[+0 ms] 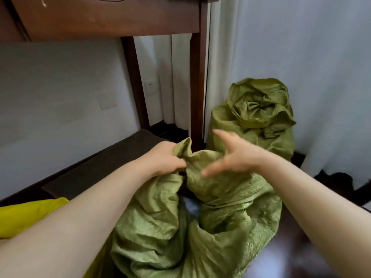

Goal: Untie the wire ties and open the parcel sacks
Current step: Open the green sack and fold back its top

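Yellow fabric (pixel 30 215) cut off at left edge, can't ID it. Left hand (pixel 163 158) grips bunched rim of near green sack (pixel 160 227); sack mouth gapes below hands, contents too dark/blurred. Right hand (pixel 234 155) spread, fingers apart, blurred, over same rim, holding nothing. Second green sack (pixel 259 111) upright behind, top crumpled shut.

Two green woven parcel sacks, one behind the other.
Near sack (pixel 230 199) slumped, crumpled, mouth partly gaping, top edge bunched; far sack (pixel 259 109) upright, neck gathered shut.
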`<state>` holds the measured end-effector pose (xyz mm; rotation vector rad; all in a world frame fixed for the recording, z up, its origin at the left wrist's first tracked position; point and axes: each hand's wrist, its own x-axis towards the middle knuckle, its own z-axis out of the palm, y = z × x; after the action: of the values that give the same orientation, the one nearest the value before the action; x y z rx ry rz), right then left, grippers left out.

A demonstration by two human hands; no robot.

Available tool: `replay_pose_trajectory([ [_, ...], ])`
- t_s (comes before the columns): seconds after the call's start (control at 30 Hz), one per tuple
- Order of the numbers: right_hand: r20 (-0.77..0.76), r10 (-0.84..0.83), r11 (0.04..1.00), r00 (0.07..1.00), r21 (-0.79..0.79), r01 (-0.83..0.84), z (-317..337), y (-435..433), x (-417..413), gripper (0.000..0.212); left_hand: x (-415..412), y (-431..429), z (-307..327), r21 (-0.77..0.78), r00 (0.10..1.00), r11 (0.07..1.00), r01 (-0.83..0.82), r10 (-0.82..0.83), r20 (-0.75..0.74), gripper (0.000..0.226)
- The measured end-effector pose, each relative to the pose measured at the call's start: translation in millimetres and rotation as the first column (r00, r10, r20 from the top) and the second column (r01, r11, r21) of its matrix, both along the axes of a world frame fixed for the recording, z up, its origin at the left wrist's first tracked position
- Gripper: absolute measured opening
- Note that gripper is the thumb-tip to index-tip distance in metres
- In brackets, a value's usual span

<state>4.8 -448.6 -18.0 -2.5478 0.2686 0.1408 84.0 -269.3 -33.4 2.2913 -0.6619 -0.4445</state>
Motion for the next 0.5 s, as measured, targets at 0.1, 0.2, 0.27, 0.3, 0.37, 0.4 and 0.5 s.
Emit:
replay_pose_trajectory([
  [0.1,-0.349,-0.056,0.998,0.935,-0.044,0.044,-57,-6,-16,0.143,-10,5,-8,0.202,0.965,0.973,0.115,-0.061,-0.255,0.046],
  [0.2,-0.360,-0.073,0.983,0.930,0.133,0.128,-95,-3,-21,0.124,-23,7,-10,0.529,0.968,0.834,0.159,-0.028,-0.248,0.083],
  [0.27,-0.278,-0.075,0.942,0.958,0.296,0.159,-96,-3,-16,0.076,-27,5,-8,0.534,0.975,0.836,0.126,-0.006,-0.221,0.087],
  [0.3,-0.221,-0.098,0.900,0.970,0.397,0.181,-91,-2,-13,0.050,-28,5,-4,0.498,0.985,0.861,0.100,-0.017,-0.169,0.085],
  [0.37,-0.128,-0.149,0.756,0.981,0.625,0.196,-70,-2,-9,0.027,-25,5,3,0.341,0.999,0.939,0.038,-0.036,-0.012,0.068],
  [0.4,-0.108,-0.163,0.667,0.981,0.721,0.190,-57,-2,-8,0.029,-22,7,7,0.192,0.999,0.981,0.036,-0.032,-0.024,0.055],
  [0.5,-0.169,-0.109,0.390,0.980,0.899,0.198,-20,-10,-3,0.039,-16,10,17,-0.161,0.898,0.986,-0.036,-0.039,-0.439,0.046],
])
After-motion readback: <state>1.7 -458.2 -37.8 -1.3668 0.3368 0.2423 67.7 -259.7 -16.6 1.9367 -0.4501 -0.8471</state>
